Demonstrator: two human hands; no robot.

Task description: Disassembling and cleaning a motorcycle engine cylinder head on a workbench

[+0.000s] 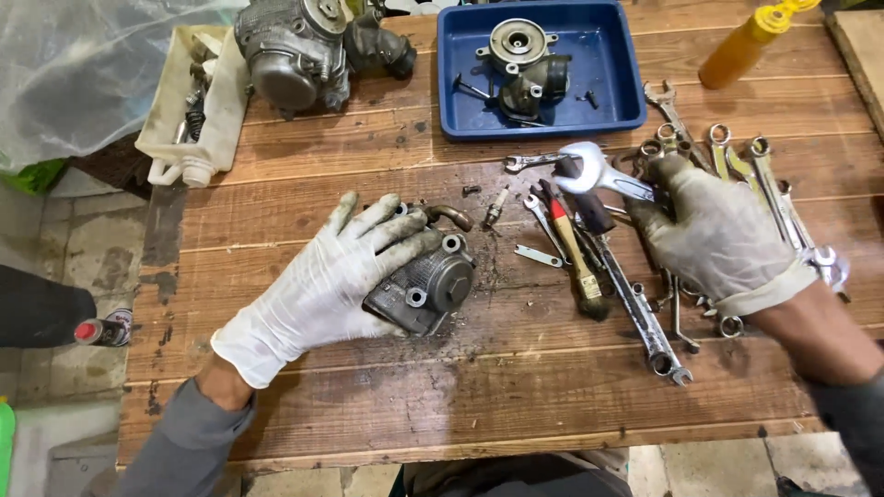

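Mid-frame, a grimy carburetor body [425, 283] is pinned to the wooden table [516, 377] under the gloved left hand [322, 285], fingers spread wide. Right of centre, an open-end wrench [597, 171] is gripped by the right hand [714, 235] over the spanner pile [755, 175].

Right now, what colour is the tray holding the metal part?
Blue tray, head view.

Left hand [322, 285] rests on a carburetor body [425, 287]; right hand [714, 235] apparently lifts a wrench [594, 170].
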